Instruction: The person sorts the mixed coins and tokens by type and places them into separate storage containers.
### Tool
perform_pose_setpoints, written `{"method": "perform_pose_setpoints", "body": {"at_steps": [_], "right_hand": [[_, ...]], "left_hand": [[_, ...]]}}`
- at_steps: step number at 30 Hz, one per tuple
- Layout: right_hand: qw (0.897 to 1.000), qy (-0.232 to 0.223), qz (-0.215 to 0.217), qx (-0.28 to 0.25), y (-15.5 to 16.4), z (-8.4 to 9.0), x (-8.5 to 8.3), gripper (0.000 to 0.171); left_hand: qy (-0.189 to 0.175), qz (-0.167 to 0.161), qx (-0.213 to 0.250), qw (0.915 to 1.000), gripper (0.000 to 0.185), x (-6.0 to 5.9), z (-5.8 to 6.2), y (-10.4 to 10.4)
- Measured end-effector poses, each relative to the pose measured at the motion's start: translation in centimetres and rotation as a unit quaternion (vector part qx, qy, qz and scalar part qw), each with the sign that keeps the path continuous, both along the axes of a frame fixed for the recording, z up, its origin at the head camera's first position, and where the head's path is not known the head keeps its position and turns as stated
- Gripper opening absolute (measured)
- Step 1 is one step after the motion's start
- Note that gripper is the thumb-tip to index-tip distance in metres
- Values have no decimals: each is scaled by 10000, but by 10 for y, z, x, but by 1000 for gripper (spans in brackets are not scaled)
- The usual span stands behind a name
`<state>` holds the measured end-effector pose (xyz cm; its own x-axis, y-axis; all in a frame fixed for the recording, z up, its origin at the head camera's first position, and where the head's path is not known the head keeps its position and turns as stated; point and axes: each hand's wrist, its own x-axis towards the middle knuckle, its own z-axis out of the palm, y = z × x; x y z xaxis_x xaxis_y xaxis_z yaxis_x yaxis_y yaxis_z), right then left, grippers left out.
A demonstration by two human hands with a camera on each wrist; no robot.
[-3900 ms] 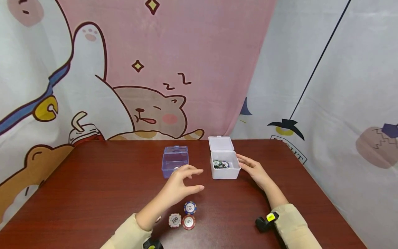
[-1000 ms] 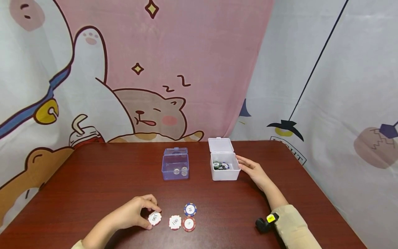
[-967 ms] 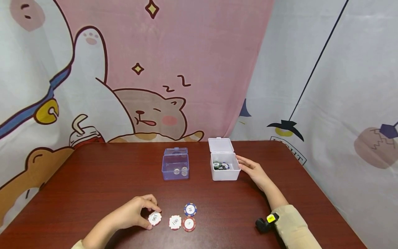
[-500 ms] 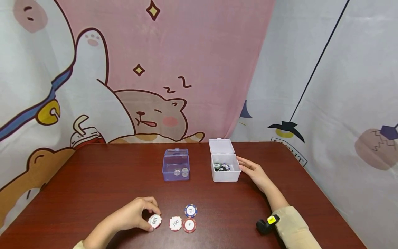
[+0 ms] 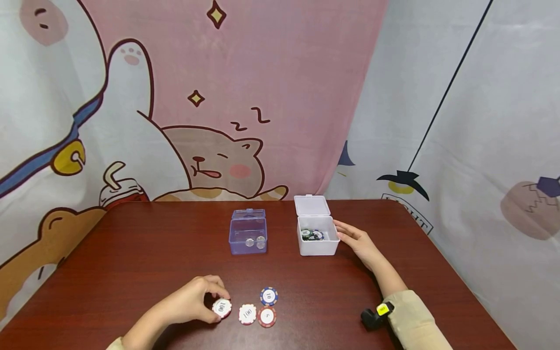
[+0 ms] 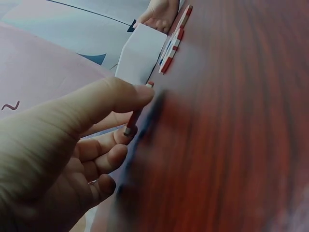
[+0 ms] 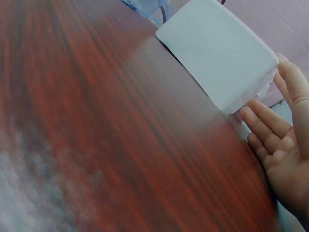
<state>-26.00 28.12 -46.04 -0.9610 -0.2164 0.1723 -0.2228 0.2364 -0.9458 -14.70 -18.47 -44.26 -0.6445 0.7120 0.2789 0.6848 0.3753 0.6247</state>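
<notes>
Left hand (image 5: 190, 305) pinches a white chip (image 5: 221, 307) beside three chips (image 5: 258, 311); right hand (image 5: 356, 240) rests spread.

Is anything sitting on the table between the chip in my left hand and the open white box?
Mostly bare table. The left hand pinches a white chip; three loose chips lie just to its right, near the line to the white box. The blue box stands off to the left.

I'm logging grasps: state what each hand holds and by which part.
The left hand pinches a white 100 chip by its rim, between thumb and fingertips. The right hand holds nothing; its straight fingers lie beside the white box.
</notes>
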Motion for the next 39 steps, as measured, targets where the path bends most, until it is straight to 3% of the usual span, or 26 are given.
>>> {"method": "perform_pose_setpoints", "body": {"at_steps": [11,17,21,27,39], "right_hand": [[10000,-27,29,-42,0,0,0,48],[9999,27,128,-73,-4,13,9,46],[9999,41,139,11,-10,24,17,46],[10000,-26,83,35,-11,26,18,46],[10000,-23,83,27,-10,25,16,46]], "left_hand": [[38,451,74,9989,36,-2,3,9],[106,679,182,9975,38,-4,5,16],[223,713,197,9970,37,-6,7,23],[436,671,299,9963,34,-10,8,34],[364,807,364,9954,36,-18,14,60]]}}
